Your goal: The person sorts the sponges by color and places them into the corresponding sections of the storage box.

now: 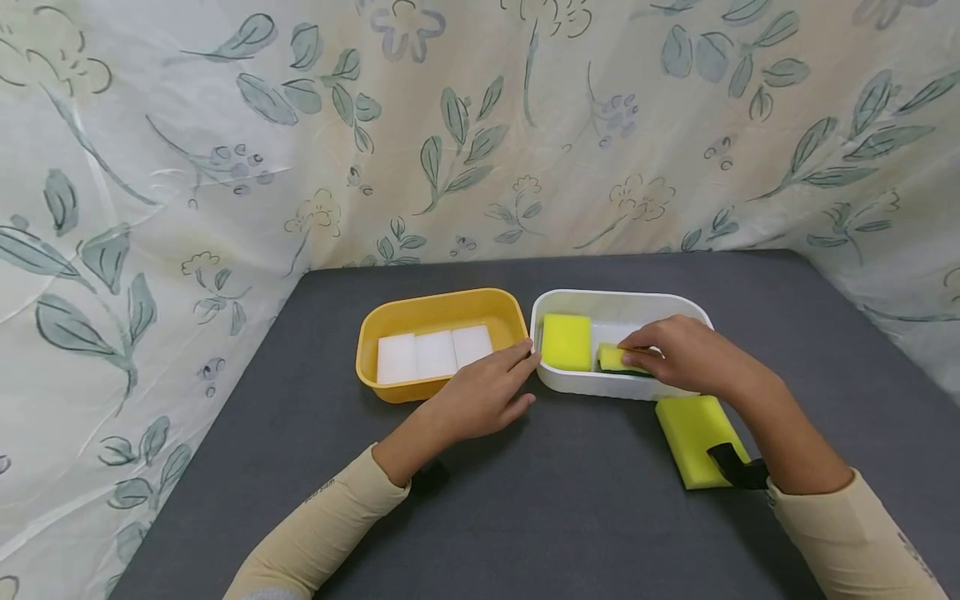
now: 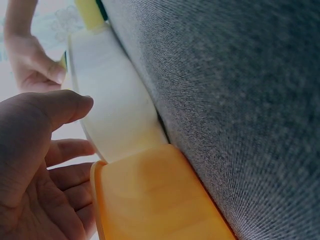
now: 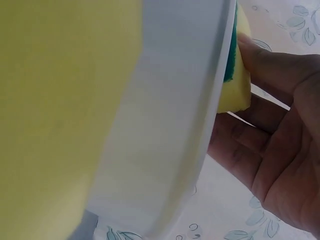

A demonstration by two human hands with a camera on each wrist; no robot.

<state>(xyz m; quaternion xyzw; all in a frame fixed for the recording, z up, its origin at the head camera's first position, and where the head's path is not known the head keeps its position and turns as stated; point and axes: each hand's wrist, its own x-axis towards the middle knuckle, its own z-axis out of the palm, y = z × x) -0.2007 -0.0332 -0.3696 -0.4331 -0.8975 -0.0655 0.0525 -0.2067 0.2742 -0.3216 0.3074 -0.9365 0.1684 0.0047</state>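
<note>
My right hand (image 1: 678, 354) pinches a yellow sponge with a green scouring side (image 3: 241, 82) between thumb and fingers, at the white tub (image 1: 592, 385). In the head view that sponge (image 1: 611, 358) is tilted inside the tub, partly behind the fingers. Another yellow sponge (image 1: 566, 342) lies flat at the tub's left end. My left hand (image 1: 483, 396) has its fingers extended at the spot where the white tub and the yellow-orange tub (image 1: 420, 389) meet; it holds nothing. In the left wrist view its fingers (image 2: 70, 150) are near both rims.
Three white blocks (image 1: 435, 354) sit side by side in the yellow-orange tub. A third yellow sponge (image 1: 697, 442) lies on the dark grey tabletop (image 1: 555, 508) in front of the white tub, below my right forearm. A floral curtain (image 1: 480, 125) hangs behind the table.
</note>
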